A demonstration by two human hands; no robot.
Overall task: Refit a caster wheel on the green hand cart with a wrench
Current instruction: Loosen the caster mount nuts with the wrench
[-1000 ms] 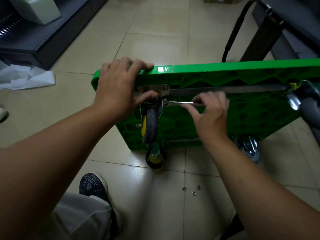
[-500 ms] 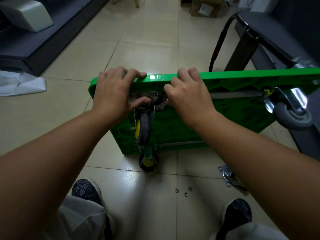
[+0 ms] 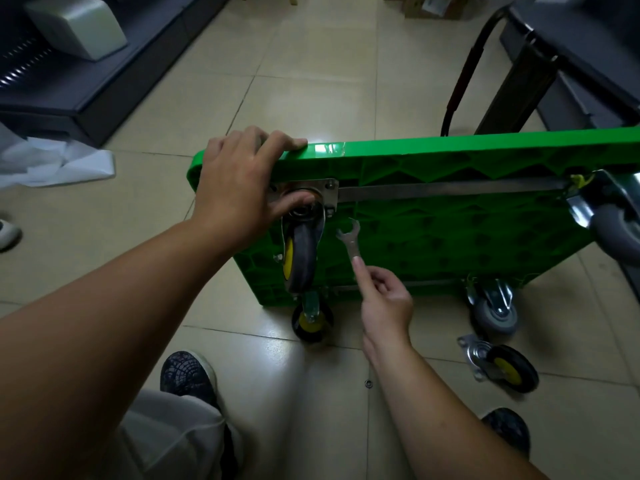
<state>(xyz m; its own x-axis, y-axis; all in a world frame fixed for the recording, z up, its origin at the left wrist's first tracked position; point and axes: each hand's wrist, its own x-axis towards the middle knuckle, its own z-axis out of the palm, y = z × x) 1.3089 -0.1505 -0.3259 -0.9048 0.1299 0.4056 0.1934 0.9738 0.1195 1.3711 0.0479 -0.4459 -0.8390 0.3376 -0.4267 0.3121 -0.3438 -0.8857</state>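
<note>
Beige floor tiles (image 3: 311,81) run under everything, and on them the green plastic hand cart (image 3: 450,237) stands tipped up on its long edge with its ribbed underside facing me. My left hand (image 3: 232,188) grips the cart at its upper left corner: the fingers are curled over the top edge and the thumb presses against the swivel of the grey-tyred caster wheel with the yellow hub (image 3: 299,258). That caster hangs from a square silver mounting plate (image 3: 329,192) near the top left of the underside, with a flat metal bar (image 3: 450,190) running off to the right from the plate.

My right hand (image 3: 384,299) pinches the lower end of the silver open-ended wrench (image 3: 351,239) between thumb and forefinger, the other fingers loosely folded. The wrench stands nearly upright, its open end uppermost, just below and to the right of the plate and apart from the bolts.

On the floor to my right lies a loose black caster with a yellow hub (image 3: 502,367), and a small metal washer (image 3: 368,383) sits near my right forearm.
</note>
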